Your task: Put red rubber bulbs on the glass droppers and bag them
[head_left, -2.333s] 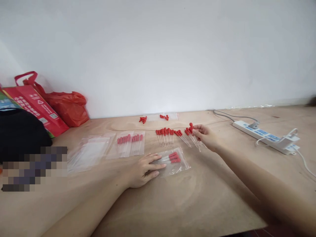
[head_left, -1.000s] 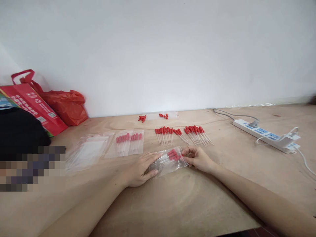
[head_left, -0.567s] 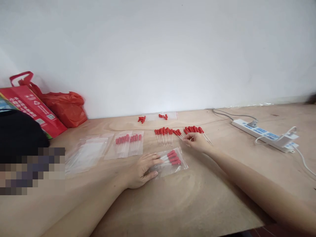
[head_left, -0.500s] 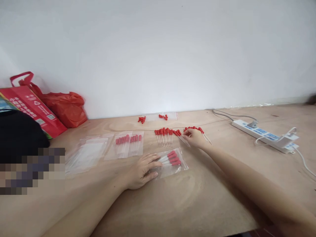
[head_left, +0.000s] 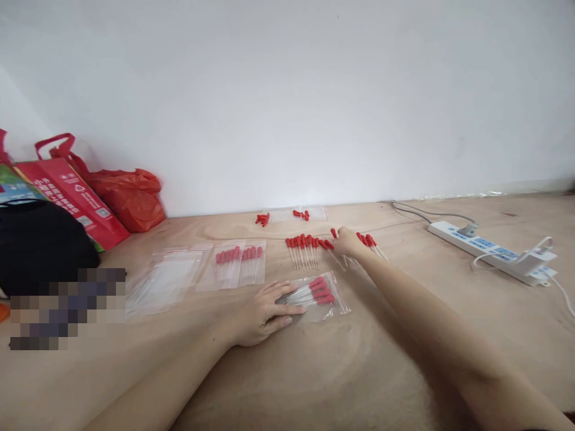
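The left hand (head_left: 264, 311) lay on a bag (head_left: 315, 313), fingers spread; the right hand's (head_left: 348, 243) grip couldn't be told. Droppers (head_left: 309, 240) looked light, best held by squishy tops (head_left: 369, 240).

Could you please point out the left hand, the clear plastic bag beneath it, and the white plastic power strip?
Left hand (head_left: 260, 312): head view, its back.
Clear plastic bag (head_left: 315, 312): head view, bare near part.
Power strip (head_left: 485, 243): head view, middle sockets.

Dropper bulbs (head_left: 304, 240) at ctr red, stems clear/whitish. Desk (head_left: 377, 359) light brown w/ swirly grain. Wall (head_left: 287, 108) pale grey-white. Power strip (head_left: 485, 248) at R white w/ blue panels. Upper-L tote (head_left: 74, 200) red w/ white print; L-edge bag (head_left: 42, 245) black.
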`<state>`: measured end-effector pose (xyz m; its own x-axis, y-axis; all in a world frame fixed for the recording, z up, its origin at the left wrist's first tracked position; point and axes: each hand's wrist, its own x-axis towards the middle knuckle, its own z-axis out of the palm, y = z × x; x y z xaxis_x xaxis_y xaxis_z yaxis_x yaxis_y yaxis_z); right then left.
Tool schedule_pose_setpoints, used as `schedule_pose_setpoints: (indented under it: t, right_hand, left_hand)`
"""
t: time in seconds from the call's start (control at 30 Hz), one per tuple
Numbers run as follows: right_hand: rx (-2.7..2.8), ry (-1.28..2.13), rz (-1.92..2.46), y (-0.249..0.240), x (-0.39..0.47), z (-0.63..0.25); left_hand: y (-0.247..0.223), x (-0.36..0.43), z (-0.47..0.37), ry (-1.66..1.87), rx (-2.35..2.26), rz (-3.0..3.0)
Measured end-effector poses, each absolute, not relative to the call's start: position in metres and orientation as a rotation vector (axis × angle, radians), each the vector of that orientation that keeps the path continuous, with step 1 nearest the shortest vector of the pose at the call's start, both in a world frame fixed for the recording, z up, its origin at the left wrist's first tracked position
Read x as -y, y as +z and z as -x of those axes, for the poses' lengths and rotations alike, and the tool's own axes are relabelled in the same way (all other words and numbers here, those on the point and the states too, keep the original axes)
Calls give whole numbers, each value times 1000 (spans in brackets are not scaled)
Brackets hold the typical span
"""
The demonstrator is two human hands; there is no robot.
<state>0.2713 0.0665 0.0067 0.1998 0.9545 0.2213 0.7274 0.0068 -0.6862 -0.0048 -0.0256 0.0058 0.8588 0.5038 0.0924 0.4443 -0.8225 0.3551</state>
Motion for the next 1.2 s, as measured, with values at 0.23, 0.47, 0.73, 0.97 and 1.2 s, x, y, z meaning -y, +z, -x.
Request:
schedule_pose_setpoints:
  t: [0.23, 0.47, 0.73, 0.97, 1.2]
  right_hand:
    - [1308, 648, 1448, 0, -3, -283]
    - [995, 870, 1226, -23, 31, -267]
    - [911, 1019, 1194, -24, 38, -257]
    - [822, 1136, 1157, -20, 45, -259]
    - [875, 1259, 1185, -22, 47, -256]
  left_hand:
    - [10, 27, 3, 227, -709, -2730]
    - [11, 29, 3, 250, -753, -2676]
    - [10, 27, 2, 219, -754, -2690]
    - [12, 27, 1, 169, -776, -2699]
    - [11, 27, 1, 209, -762, -2694]
